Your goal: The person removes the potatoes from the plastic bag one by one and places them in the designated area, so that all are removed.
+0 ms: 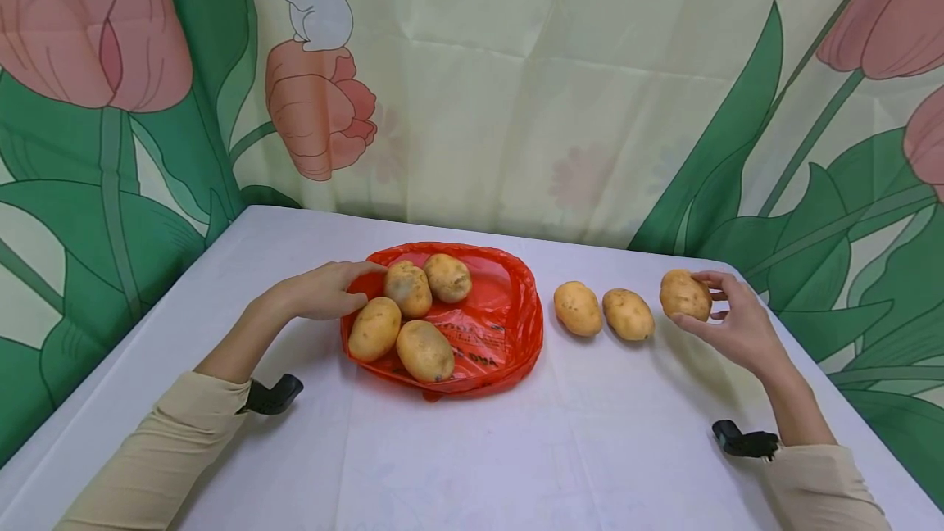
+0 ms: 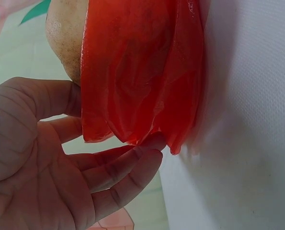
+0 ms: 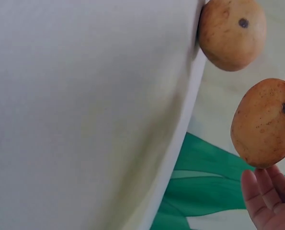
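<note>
A red plastic bag [image 1: 522, 326], its rim rolled open, stands on the table with several potatoes [image 1: 425, 351] inside. My left hand [image 1: 324, 289] grips the bag's left rim; in the left wrist view the thumb passes behind the red edge [image 2: 104, 86] while other fingers [image 2: 128, 177] touch the outer side. To the right, my right hand [image 1: 733, 318] holds a potato [image 1: 685, 295] between thumb and fingers, raised above the table. In the right wrist view this potato [image 3: 262, 124] shows a dark spot, and part of the hand is cut off.
Two loose potatoes, one [image 1: 578, 309] nearer the bag and another [image 1: 628, 315] nearer my right hand, lie between them. A white cloth covers the table [image 1: 472, 457]. Behind it hangs a curtain [image 1: 501, 105] printed with tulips. Black devices [image 1: 274, 394] are worn at both wrists.
</note>
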`<state>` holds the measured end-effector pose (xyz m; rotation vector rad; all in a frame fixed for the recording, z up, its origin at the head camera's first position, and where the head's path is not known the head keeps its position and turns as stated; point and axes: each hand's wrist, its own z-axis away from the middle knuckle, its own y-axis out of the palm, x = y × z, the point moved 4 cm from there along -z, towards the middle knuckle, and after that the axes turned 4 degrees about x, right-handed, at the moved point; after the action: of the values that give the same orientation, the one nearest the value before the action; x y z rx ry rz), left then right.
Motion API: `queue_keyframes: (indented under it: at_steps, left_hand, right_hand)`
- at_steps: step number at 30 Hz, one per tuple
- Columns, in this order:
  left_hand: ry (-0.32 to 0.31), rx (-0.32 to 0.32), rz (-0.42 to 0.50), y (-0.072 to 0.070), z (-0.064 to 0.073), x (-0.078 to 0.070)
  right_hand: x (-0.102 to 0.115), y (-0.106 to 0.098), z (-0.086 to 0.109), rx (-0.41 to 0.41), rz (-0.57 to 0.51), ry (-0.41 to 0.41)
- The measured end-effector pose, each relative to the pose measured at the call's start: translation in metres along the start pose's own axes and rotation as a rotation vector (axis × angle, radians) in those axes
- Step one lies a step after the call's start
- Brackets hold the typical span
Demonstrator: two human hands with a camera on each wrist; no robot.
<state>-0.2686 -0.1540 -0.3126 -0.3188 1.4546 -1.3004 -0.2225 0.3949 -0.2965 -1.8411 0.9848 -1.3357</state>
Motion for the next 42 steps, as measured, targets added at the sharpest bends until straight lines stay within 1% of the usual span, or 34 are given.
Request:
queue_keyframes:
  at_steps: [9, 12, 25, 31, 38, 42]
  left_hand:
    - [-0.003, 0.004, 0.0, 0.0, 0.0, -0.001]
    - [-0.005, 0.007, 0.006, 0.0, 0.0, -0.001]
    - [-0.006, 0.004, 0.002, 0.0, 0.0, -0.002]
    - [-0.012, 0.005, 0.006, 0.001, -0.001, -0.001]
    - [-0.016, 0.004, 0.006, 0.001, 0.0, -0.002]
    - [-0.014, 0.003, 0.005, 0.001, 0.0, -0.001]
  right_hand:
    - [-0.017, 0.006, 0.0, 0.08, 0.01, 0.045]
    - [-0.021, 0.008, -0.001, 0.104, 0.015, 0.048]
    - [-0.028, 0.014, -0.003, 0.257, 0.033, 0.049]
    - [-0.027, 0.019, -0.005, 0.34, 0.014, 0.057]
    - [-0.026, 0.02, -0.005, 0.358, 0.004, 0.065]
    - [-0.025, 0.018, -0.005, 0.343, 0.014, 0.056]
